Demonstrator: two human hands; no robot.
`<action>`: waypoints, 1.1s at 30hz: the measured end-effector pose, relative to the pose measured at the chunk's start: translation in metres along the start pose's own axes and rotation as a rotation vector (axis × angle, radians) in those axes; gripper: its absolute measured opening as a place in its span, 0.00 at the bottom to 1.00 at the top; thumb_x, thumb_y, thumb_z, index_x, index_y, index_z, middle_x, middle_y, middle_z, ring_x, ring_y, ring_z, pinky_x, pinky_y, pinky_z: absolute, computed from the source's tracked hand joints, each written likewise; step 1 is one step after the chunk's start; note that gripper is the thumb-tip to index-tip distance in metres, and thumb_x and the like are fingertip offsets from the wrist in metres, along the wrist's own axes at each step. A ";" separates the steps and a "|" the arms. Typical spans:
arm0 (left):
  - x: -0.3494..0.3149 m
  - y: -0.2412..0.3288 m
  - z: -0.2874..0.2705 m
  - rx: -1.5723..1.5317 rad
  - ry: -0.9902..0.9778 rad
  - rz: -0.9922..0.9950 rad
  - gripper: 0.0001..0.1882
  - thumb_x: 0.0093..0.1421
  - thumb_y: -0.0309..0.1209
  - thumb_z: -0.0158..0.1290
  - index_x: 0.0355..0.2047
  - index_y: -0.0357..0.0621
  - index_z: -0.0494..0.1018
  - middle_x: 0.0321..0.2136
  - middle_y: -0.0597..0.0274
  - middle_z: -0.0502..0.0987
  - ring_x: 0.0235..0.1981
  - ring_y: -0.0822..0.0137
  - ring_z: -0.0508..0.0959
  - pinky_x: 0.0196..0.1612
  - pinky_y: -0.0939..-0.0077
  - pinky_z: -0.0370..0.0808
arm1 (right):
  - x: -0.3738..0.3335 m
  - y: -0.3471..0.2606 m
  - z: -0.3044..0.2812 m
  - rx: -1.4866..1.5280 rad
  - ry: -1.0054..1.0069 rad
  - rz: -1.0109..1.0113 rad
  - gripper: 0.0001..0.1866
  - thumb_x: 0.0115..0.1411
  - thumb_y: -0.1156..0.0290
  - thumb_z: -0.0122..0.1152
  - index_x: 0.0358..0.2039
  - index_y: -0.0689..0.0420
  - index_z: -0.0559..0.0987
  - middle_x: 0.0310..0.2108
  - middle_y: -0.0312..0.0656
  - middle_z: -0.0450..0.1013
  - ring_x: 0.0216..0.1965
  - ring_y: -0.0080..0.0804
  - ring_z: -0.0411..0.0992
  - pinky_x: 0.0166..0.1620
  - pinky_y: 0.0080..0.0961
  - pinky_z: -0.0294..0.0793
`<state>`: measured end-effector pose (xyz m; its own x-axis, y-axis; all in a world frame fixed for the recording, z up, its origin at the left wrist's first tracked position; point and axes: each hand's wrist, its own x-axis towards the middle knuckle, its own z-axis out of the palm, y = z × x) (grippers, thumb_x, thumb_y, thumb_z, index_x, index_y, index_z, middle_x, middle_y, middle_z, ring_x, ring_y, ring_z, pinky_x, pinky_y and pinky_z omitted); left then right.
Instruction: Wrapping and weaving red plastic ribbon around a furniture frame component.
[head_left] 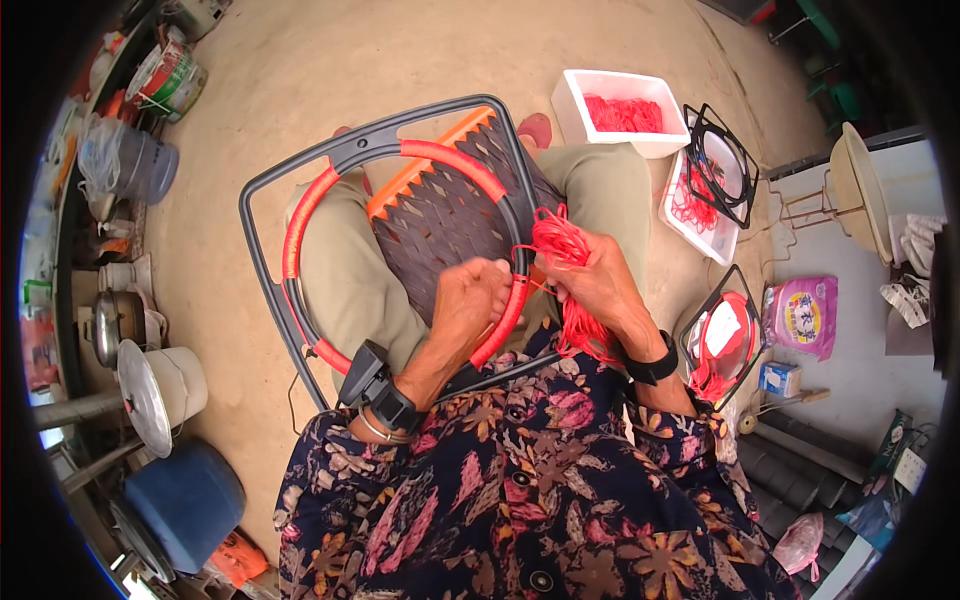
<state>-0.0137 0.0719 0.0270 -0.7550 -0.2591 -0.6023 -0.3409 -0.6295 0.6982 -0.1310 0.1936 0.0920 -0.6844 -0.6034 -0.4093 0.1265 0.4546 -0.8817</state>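
Observation:
Across my lap lies a black frame (262, 250) with a round inner ring. Red cord (452, 160) is wound tightly round several stretches of the ring, while other stretches are bare black. My right hand (604, 285) is closed round a loose bundle of red cord (560, 242), just outside the ring's right side. A strand runs from the bundle to the ring. Inside the ring, close to that same side, my left hand (470, 300) has its fingers curled closed; what they grip is hidden. Under the frame is a dark woven strap panel (435, 235) with an orange edge.
A white foam box (665, 147) of red cord stands ahead on the right. Beside it, black frames (745, 185) rest over another white box (725, 247). Nearer stands a red-wound frame (745, 330). Pots (180, 385) and a blue container (190, 505) line the left.

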 end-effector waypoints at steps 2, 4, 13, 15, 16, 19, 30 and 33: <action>-0.009 0.003 0.005 -0.109 -0.101 -0.052 0.13 0.66 0.34 0.48 0.35 0.34 0.69 0.23 0.50 0.77 0.19 0.61 0.79 0.18 0.75 0.76 | -0.002 0.001 -0.004 0.065 -0.043 0.023 0.05 0.58 0.74 0.60 0.33 0.61 0.77 0.23 0.31 0.72 0.22 0.17 0.68 0.25 0.17 0.68; -0.012 0.005 0.008 -0.215 -0.197 -0.104 0.14 0.66 0.34 0.47 0.37 0.32 0.69 0.25 0.48 0.77 0.19 0.60 0.79 0.18 0.75 0.77 | -0.001 -0.005 -0.005 0.063 -0.026 0.032 0.04 0.58 0.74 0.60 0.32 0.61 0.77 0.22 0.32 0.71 0.21 0.17 0.67 0.24 0.17 0.68; -0.022 0.011 0.012 -0.217 -0.215 0.004 0.15 0.68 0.34 0.43 0.43 0.31 0.66 0.25 0.47 0.78 0.13 0.66 0.75 0.12 0.80 0.69 | -0.011 -0.006 -0.016 0.240 -0.019 0.066 0.07 0.58 0.70 0.62 0.28 0.59 0.76 0.19 0.32 0.69 0.18 0.18 0.66 0.22 0.16 0.64; -0.025 0.012 0.009 -0.246 -0.309 -0.002 0.15 0.68 0.34 0.42 0.43 0.31 0.66 0.25 0.47 0.77 0.13 0.66 0.75 0.13 0.81 0.69 | -0.016 -0.012 -0.017 0.245 -0.047 0.055 0.06 0.58 0.70 0.62 0.30 0.60 0.76 0.19 0.31 0.70 0.19 0.17 0.67 0.22 0.16 0.65; -0.027 0.012 0.009 -0.242 -0.306 -0.005 0.15 0.68 0.34 0.42 0.43 0.31 0.66 0.25 0.47 0.77 0.13 0.66 0.75 0.13 0.81 0.69 | -0.021 -0.020 -0.017 0.145 -0.079 0.058 0.06 0.58 0.70 0.62 0.31 0.59 0.77 0.19 0.31 0.69 0.19 0.17 0.66 0.22 0.16 0.65; -0.030 0.008 0.007 -0.295 -0.305 -0.006 0.16 0.69 0.36 0.41 0.43 0.32 0.66 0.26 0.47 0.77 0.14 0.66 0.75 0.13 0.82 0.69 | -0.025 -0.026 -0.015 -0.009 -0.091 0.033 0.06 0.58 0.70 0.62 0.31 0.59 0.77 0.18 0.30 0.69 0.18 0.17 0.66 0.22 0.16 0.63; -0.035 0.005 0.006 -0.207 -0.342 0.031 0.11 0.67 0.33 0.46 0.39 0.35 0.66 0.23 0.47 0.77 0.13 0.66 0.73 0.15 0.79 0.69 | -0.029 0.004 -0.021 0.535 -0.075 0.107 0.06 0.58 0.72 0.61 0.27 0.59 0.75 0.17 0.31 0.66 0.17 0.18 0.64 0.21 0.17 0.63; -0.034 0.005 0.008 -0.210 -0.305 0.030 0.09 0.65 0.31 0.49 0.37 0.37 0.66 0.22 0.48 0.77 0.12 0.66 0.73 0.14 0.79 0.68 | -0.032 0.002 -0.022 0.613 -0.099 0.073 0.06 0.58 0.72 0.61 0.27 0.59 0.75 0.17 0.31 0.66 0.16 0.18 0.64 0.20 0.17 0.62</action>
<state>0.0056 0.0837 0.0544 -0.9061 -0.0693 -0.4174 -0.2174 -0.7700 0.5998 -0.1248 0.2283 0.1090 -0.5927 -0.6559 -0.4674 0.5792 0.0561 -0.8132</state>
